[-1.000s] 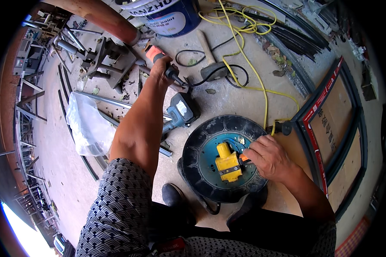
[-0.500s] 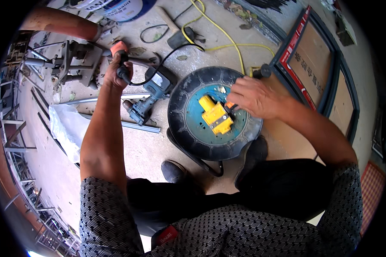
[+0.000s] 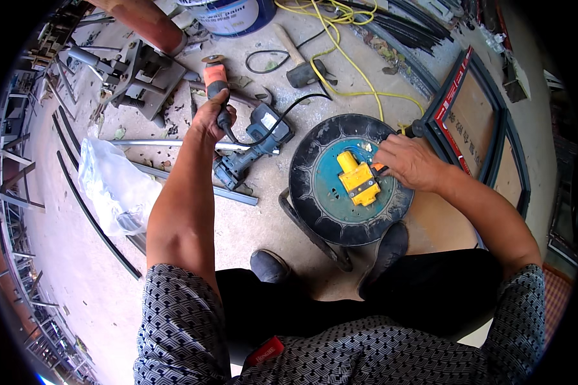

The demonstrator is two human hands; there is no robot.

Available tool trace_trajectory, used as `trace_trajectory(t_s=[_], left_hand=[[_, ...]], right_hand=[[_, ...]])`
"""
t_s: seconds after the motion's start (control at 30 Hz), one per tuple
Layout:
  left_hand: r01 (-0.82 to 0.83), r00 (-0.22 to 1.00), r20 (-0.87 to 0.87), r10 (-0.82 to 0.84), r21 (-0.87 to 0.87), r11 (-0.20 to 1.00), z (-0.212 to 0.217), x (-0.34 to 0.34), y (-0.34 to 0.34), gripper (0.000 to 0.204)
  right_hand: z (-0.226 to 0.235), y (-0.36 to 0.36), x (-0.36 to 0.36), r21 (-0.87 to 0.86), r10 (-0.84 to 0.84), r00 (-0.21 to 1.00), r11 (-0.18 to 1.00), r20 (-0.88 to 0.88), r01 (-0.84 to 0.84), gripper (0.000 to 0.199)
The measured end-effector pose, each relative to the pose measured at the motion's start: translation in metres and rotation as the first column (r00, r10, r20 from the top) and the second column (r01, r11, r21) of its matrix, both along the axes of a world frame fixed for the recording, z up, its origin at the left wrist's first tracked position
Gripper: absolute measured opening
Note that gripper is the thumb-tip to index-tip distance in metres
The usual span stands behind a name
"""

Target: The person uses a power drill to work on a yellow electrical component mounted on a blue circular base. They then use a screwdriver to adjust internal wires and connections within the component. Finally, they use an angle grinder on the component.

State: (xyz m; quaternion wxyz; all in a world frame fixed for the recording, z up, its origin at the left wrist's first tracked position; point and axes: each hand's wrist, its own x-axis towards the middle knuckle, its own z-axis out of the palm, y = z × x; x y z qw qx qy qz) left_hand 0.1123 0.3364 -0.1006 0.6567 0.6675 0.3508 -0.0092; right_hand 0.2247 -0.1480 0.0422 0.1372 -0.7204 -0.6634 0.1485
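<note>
My left hand (image 3: 210, 117) is wrapped round the rear of an orange and black angle grinder (image 3: 216, 78), held above the floor with its disc at the far end. A black cord runs from its rear across to the right. My right hand (image 3: 406, 162) has its fingers closed on an orange and black plug (image 3: 379, 169), at the right side of a yellow socket block (image 3: 358, 181). Whether the plug is seated in a socket is hidden by the fingers. The block sits on the teal centre of a black cable reel (image 3: 309, 202), between my feet.
A grey-blue cordless drill (image 3: 238, 160) and metal strips lie left of the reel. Beyond are a mallet (image 3: 304, 72), yellow cable (image 3: 348, 59) and a bucket (image 3: 230, 20). Dark frames (image 3: 444, 142) lean at right. At left are a plastic bag (image 3: 111, 183) and metal fixture (image 3: 149, 82).
The view has shifted, so the scene sits further right. My left hand and the grinder have moved slightly right toward the drill, and the disc now shows. My right hand stays at the plug.
</note>
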Motion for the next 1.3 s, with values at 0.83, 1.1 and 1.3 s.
trace_trajectory(t_s=[0.83, 1.1, 1.3], left_hand=[[-0.025, 0.999, -0.036, 0.013, -0.367, 0.93, -0.024, -0.01, 0.049, 0.042], [-0.237, 0.969, -0.113, 0.22, -0.679, 0.694, 0.014, 0.0, -0.002, 0.02], [-0.237, 0.968, -0.105, 0.227, -0.676, 0.698, 0.015, -0.002, -0.001, 0.024]], right_hand=[[-0.018, -0.006, 0.005, 0.111, 0.041, 0.999, 0.993, 0.024, -0.044, 0.032], [-0.024, -0.015, 0.007, 0.129, 0.041, 0.999, 0.991, 0.033, -0.045, 0.037], [-0.021, -0.013, 0.011, 0.135, 0.066, 0.998, 0.989, 0.012, -0.067, 0.037]])
